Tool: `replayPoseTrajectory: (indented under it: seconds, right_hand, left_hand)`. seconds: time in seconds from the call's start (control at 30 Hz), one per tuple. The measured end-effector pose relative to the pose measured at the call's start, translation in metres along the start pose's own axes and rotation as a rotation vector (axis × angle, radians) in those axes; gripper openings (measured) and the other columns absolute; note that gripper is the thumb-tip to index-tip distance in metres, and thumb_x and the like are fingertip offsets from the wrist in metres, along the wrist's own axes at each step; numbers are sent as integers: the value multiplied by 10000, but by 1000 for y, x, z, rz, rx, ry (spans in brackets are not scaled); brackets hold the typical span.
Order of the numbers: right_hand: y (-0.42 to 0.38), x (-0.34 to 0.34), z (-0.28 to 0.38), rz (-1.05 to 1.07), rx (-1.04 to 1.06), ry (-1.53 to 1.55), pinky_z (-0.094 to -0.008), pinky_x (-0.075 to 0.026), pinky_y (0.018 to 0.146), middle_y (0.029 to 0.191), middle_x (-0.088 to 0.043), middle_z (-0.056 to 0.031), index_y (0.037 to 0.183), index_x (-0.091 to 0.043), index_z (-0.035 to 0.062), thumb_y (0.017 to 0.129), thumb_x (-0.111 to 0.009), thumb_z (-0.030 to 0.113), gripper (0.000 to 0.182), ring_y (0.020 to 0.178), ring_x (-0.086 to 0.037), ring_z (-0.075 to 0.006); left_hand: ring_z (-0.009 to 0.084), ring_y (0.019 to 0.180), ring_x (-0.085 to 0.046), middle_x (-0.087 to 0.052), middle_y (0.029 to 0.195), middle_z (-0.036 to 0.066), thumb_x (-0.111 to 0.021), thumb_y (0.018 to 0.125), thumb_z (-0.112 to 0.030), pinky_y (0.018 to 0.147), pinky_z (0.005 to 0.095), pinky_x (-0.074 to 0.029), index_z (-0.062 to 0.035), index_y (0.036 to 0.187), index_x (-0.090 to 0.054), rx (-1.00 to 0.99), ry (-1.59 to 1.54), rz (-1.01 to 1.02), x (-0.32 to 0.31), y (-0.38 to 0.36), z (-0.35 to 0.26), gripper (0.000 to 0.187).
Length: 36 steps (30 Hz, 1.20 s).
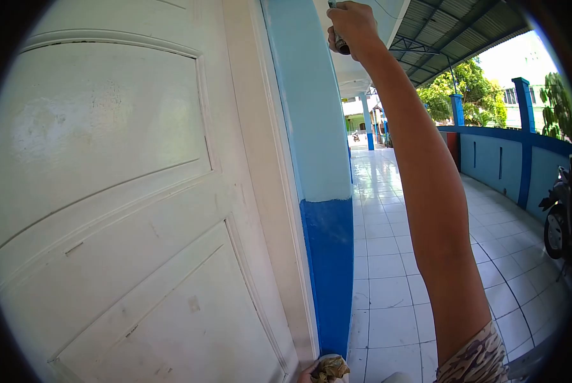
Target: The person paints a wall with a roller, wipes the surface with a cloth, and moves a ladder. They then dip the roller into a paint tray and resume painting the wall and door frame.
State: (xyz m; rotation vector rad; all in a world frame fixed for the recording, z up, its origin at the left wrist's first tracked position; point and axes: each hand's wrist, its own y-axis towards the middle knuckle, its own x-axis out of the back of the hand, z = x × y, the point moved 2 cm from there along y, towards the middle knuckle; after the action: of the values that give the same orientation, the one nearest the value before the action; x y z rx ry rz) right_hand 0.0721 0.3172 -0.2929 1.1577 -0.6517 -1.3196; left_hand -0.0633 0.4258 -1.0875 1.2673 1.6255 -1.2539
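Observation:
My right hand (356, 27) is raised at the top of the view, beside the upper light-blue part of the wall edge (308, 96). Its fingers are closed round a tool with a dark, rounded handle end (342, 46); the working end is cut off by the frame. Low at the bottom edge, only a little of my left hand (307, 373) shows, against the side of a pale container with crumpled brown stuff (330, 369) in its mouth. The white panelled door (120, 191) and its frame (260, 159) fill the left side.
Darker blue paint (329, 274) covers the wall's lower part. White floor tiles (388, 255) run along a walkway under a metal roof (458, 32). A low blue wall (490, 156) borders it on the right, with a parked motorbike (556, 223) nearby.

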Motion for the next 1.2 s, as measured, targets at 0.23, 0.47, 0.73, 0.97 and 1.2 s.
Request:
replayPoseTrajectory:
  seconds: [0.23, 0.47, 0.73, 0.97, 1.2]
  right_hand:
    - [-111, 41, -21, -5, -75, -155, -309, -473, 384, 699, -595, -81, 1304, -604, 19, 949, -608, 157, 381, 479, -565, -126]
    - [-278, 87, -66, 33, -215, -159, -270, -397, 315, 609, -552, -53, 1369, -544, -16, 1009, -548, 122, 386, 400, -503, -79]
    - [-409, 122, -103, 21, -267, -164, -235, -296, 421, 632, -567, -27, 1370, -549, -12, 1031, -560, 141, 371, 454, -417, -29]
    - [-478, 174, -91, -39, -462, 11, -232, -349, 349, 610, -541, -37, 1322, -530, -93, 1036, -548, 180, 396, 405, -463, -50]
    - [-591, 269, -113, -171, -881, -44, -269, -339, 333, 554, -459, 1, 1128, -566, 20, 972, -646, 163, 227, 377, -421, -95]
  left_hand:
    - [247, 788, -635, -649, 801, 90, -597, 991, -320, 844, 438, -556, -7, 1009, -670, 55, 59, 43, -80, -46, 9, 322]
    - [289, 864, -645, -663, 1000, 146, -535, 1020, -312, 891, 445, -556, 74, 1228, -600, 146, 66, 130, -55, -38, 14, 443]
    - [277, 973, -688, -691, 1140, 169, -484, 1040, -312, 874, 433, -594, 52, 1325, -565, 137, -7, -21, -22, -23, 19, 469]
    - [215, 902, -716, -737, 1027, 105, -640, 979, -228, 885, 371, -596, -3, 1169, -676, 127, 120, -20, -33, -27, 29, 297]
    - [220, 945, -702, -716, 1035, 111, -619, 990, -178, 951, 380, -572, -23, 1152, -681, 14, 273, -124, -27, -16, 13, 233]
